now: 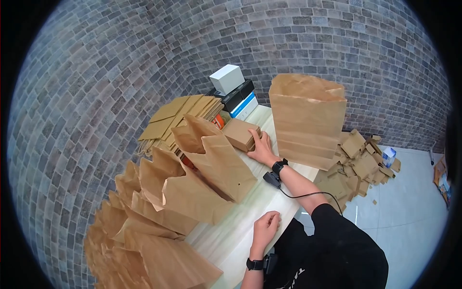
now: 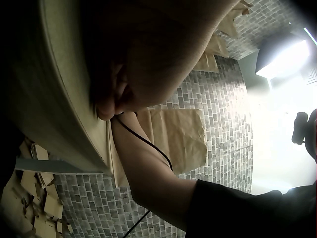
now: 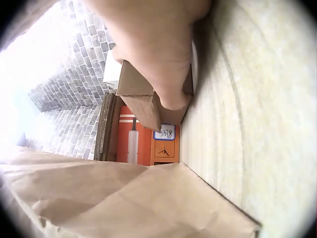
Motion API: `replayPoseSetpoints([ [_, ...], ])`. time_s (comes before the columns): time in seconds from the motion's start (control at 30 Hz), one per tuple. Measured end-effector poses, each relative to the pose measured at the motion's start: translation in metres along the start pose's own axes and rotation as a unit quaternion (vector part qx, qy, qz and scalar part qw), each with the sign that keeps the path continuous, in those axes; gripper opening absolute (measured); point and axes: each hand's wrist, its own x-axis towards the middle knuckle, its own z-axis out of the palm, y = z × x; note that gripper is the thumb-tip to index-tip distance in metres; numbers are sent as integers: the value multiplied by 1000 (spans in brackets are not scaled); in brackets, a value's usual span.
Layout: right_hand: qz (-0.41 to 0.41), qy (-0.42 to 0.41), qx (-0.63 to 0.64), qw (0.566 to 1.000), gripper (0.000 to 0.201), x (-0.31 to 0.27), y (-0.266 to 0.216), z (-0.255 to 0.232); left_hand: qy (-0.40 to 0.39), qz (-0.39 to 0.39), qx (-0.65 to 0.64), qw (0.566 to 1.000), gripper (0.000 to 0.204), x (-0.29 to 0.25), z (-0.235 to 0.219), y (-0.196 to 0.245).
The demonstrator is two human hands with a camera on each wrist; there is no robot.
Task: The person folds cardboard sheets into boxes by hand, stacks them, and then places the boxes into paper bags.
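Observation:
My right hand (image 1: pixel 262 148) grips the near end of a small brown cardboard box (image 1: pixel 238 132) on the table, fingers over its end. In the right wrist view the right hand (image 3: pixel 153 44) covers part of the box (image 3: pixel 137 82), and the thumb side lies close to the tabletop. My left hand (image 1: pixel 266 229) rests at the table's front edge with its fingers loosely curled, holding nothing. In the left wrist view the left hand (image 2: pixel 153 54) is dark against the table edge. A standing kraft paper bag (image 1: pixel 216 161) is beside the box, its top open.
Several open paper bags (image 1: pixel 163 188) line the table's left side. One tall bag (image 1: pixel 308 123) stands to the right of the box. Flat cardboard (image 1: pixel 175 115) and a white box (image 1: pixel 227 78) on black boxes are behind. Cardboard pieces (image 1: pixel 358 161) lie piled on the floor.

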Motion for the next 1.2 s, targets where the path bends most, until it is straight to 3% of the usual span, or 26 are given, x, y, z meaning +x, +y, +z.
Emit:
replayPoseSetpoints([
  [0.17,1,11,51,999,97,-5,-17,-23,1,3,-12,1000,17,0,0,0],
  [0.4,-56,92,38,993,98,12,-95,-99,2,0,0,1000,17,-1,0,4],
  [0.6,-141,147,175,963,96,38,-150,-178,-10,-34,-73,997,16,-2,-6,14],
  [0.67,-105,75,490,862,100,15,-168,-213,10,10,-173,985,18,-1,-17,31],
  [0.7,-106,70,486,865,100,-2,-175,-224,8,13,-219,976,26,4,-26,38],
  [0.77,-136,54,474,868,99,-46,-178,-234,81,162,-248,952,55,5,-35,97],
  [0.83,-182,42,396,899,102,-91,-168,-227,133,263,-321,900,95,6,-42,149],
  [0.9,-183,19,350,919,104,-129,-163,-225,202,304,-291,884,122,1,-59,183],
  [0.93,-189,10,303,934,107,-141,-160,-226,213,302,-288,884,122,-2,-72,191],
  [1.0,-160,-37,341,925,107,-155,-147,-231,212,326,-214,896,132,-11,-97,200],
  [1.03,-131,-72,372,916,108,-160,-141,-233,184,291,-180,921,136,-18,-106,203],
  [1.07,-130,-74,378,913,108,-162,-137,-237,188,289,-174,922,136,-22,-108,205],
  [1.13,-152,-146,336,918,105,-164,-135,-244,122,267,-123,948,139,-28,-109,210],
  [1.2,-136,-173,357,908,104,-164,-135,-245,86,304,-103,943,127,-26,-110,201],
])
